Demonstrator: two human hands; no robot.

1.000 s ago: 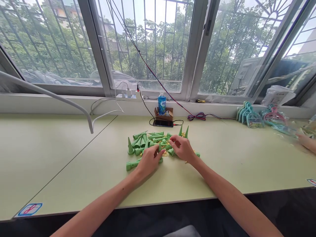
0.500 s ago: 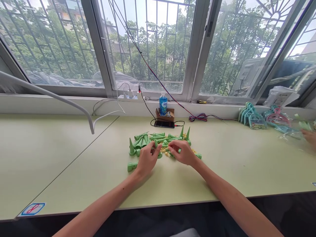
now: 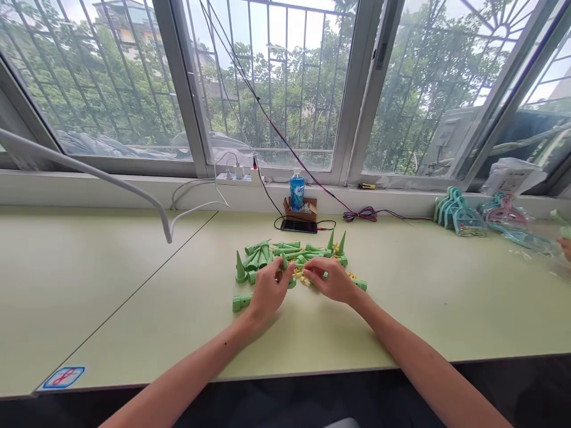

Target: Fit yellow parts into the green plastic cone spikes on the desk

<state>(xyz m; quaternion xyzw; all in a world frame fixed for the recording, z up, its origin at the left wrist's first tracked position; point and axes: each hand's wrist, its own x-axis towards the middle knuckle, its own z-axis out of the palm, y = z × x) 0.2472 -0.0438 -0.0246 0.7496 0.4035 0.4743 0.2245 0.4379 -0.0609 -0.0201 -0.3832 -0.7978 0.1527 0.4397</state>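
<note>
My left hand is closed round a green plastic spike, whose pointed tip shows upward above the fingers. Close to its right, my right hand is pinched, thumb against fingertips, over small yellow parts. What sits between those fingertips is too small and covered to make out. A pile of green hollow cones lies just beyond both hands. Several spikes stand point up, among them one green spike at the left and one green spike at the right. A green capped cone lies beside my left wrist.
Behind the pile, a phone lies with a cable plugged in, before a small carton holding a blue bottle. Bundled wire and hangers are farther right. Another person's hand shows at the right edge.
Both my hands keep nearly the same place and grip. The view has shifted slightly, and the other person's hand at the far right has moved toward the picture's edge.
</note>
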